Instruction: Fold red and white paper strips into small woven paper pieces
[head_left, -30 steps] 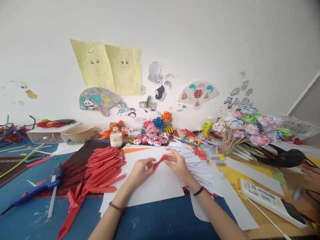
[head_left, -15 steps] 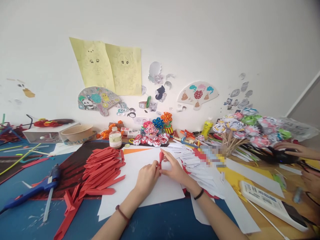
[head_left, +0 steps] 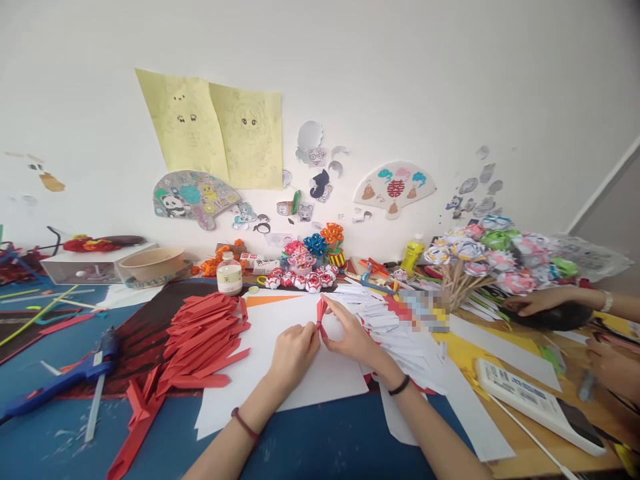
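Both hands meet over white paper sheets (head_left: 260, 353), around a small folded red paper piece (head_left: 321, 310). My left hand (head_left: 295, 353) pinches its lower part with curled fingers. On its right side, the fingers of my right hand (head_left: 345, 333) close on the same piece, whose top sticks up between them. A heap of folded red strips (head_left: 203, 340) lies left of the sheets. Folded white strips (head_left: 395, 340) are piled to the right.
A blue glue gun (head_left: 95, 363) lies at the left. A glue bottle (head_left: 229, 275) and paper flowers (head_left: 300, 260) stand behind. At the right are a white boxy device (head_left: 530, 400), a paper bouquet (head_left: 490, 253) and another person's hands (head_left: 545, 301).
My hands keep hold of the red piece, with slight finger shifts. The other person's upper hand has moved left over the black object.
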A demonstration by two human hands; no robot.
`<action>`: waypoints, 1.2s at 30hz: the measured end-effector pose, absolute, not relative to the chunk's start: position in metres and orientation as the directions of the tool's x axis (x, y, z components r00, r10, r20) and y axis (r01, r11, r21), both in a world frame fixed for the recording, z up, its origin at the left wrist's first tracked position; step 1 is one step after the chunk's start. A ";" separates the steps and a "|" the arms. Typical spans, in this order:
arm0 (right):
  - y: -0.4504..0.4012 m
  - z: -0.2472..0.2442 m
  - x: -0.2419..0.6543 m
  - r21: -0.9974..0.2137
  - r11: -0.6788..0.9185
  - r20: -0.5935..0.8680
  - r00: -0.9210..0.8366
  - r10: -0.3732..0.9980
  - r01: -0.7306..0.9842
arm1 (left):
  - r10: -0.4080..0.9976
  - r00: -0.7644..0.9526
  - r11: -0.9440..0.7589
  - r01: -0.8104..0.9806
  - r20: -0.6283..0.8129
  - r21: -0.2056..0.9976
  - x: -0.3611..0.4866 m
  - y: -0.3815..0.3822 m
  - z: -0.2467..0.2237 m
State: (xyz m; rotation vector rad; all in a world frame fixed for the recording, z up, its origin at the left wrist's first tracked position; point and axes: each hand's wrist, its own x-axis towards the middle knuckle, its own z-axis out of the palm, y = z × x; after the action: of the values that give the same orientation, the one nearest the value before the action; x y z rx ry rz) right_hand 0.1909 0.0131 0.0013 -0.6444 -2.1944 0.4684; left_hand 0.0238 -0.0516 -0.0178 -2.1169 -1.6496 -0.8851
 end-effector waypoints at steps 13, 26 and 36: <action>0.002 0.004 0.183 -0.210 0.849 0.650 -0.580 0.492 0.485 | 0.735 0.178 -0.276 0.960 0.654 0.049 0.022 -0.051 -0.020; 0.004 0.001 0.186 -0.165 0.804 0.671 -0.533 0.516 0.571 | 0.735 0.188 -0.295 0.954 0.652 0.057 0.023 -0.051 -0.027; 0.003 0.001 0.185 -0.108 0.819 0.640 -0.591 0.491 0.563 | 0.710 0.311 -0.383 0.924 0.632 -0.025 0.021 -0.048 -0.029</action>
State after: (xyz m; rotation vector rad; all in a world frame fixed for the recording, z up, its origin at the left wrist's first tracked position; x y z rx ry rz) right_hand 0.1853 0.0033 0.0014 -0.7697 -2.3156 -0.1377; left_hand 0.0209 -0.0482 -0.0290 -2.2002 -1.4563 -0.7637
